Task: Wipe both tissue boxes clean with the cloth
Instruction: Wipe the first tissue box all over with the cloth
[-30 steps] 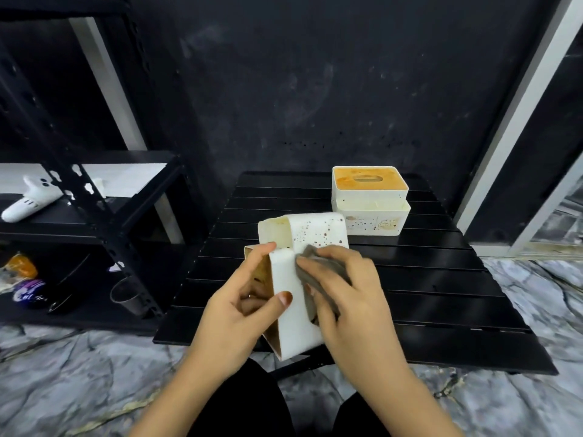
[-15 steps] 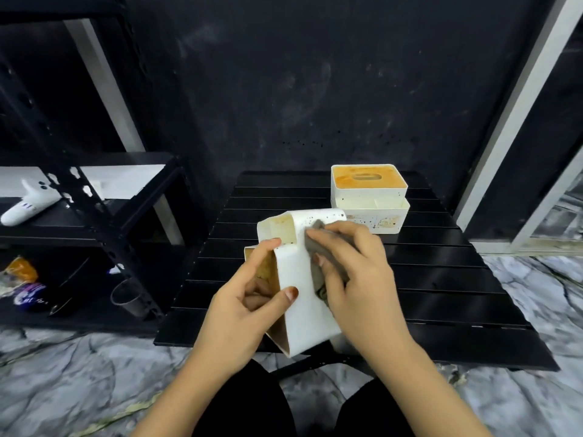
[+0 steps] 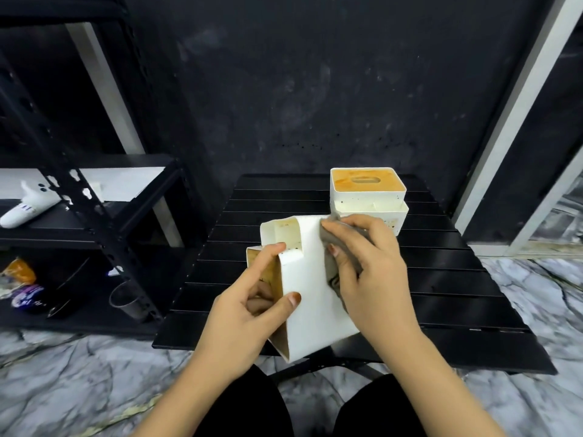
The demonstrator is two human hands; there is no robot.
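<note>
White plastic tissue box (image 3: 310,288), stained yellowish on its inner faces, held tilted on end above the near edge of the black slatted folding table (image 3: 441,279). Left hand (image 3: 249,313) grips its left side: thumb on the white outer face, index finger hooked over the speckled step near the top, other fingers tucked into the open side. Right hand (image 3: 366,266) presses a crumpled grey cloth (image 3: 339,263) against the box's upper right edge, fingers curled over the cloth, which bunches out beneath the palm. Broad white face between the hands looks clean; small dark specks show on the step by the left index finger.

Second white tissue box (image 3: 367,197) stands upright near the table's far edge, just beyond the right hand, its top stained orange around the oval slot, with brownish specks on the lower front.

Left of the table: black metal shelving rack (image 3: 94,222). White toy aeroplane (image 3: 30,206) on the middle shelf. Floor is grey-veined marble (image 3: 79,373).
</note>
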